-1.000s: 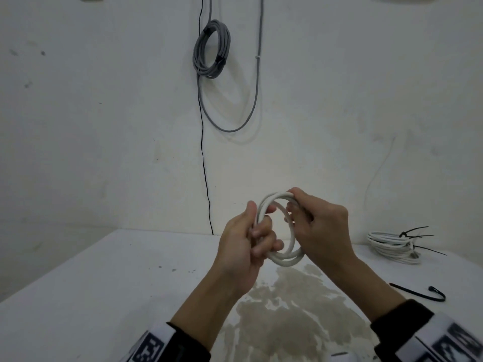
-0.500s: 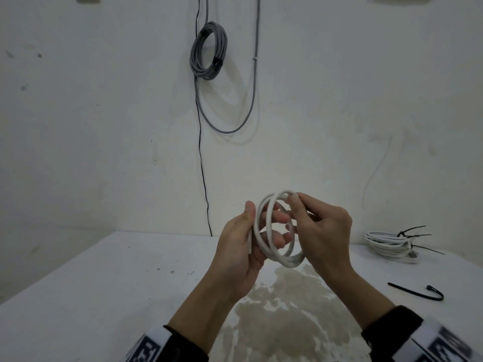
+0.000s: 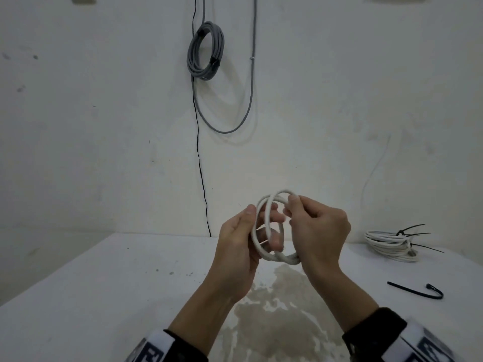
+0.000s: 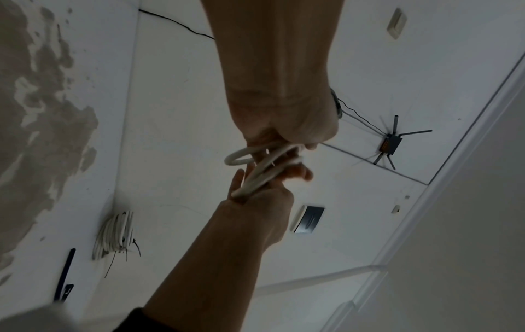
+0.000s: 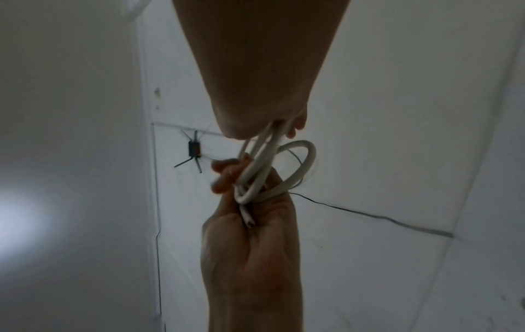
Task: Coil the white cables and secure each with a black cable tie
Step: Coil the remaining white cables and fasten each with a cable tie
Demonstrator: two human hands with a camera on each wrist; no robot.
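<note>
I hold a small coil of white cable (image 3: pixel 266 253) in the air above the table, between both hands. My left hand (image 3: pixel 261 226) grips its left side, thumb outside and fingers curled through the loops. My right hand (image 3: pixel 290 206) pinches the top strand and also covers the coil's right side. In the right wrist view a cut cable end (image 5: pixel 250 221) pokes out over the left palm. A loose black cable tie (image 3: pixel 415 291) lies on the table to the right.
A finished white coil (image 3: pixel 386 244) bound with black ties sits at the back right of the white table (image 3: pixel 104 283). A grey cable coil (image 3: pixel 206 50) hangs on the wall straight ahead. A stained patch (image 3: pixel 282 309) marks the table below my hands.
My left fingers have uncurled from a tight grip and now reach through the loops. The coil's strands have spread apart, and my right fingers have shifted along the top strand.
</note>
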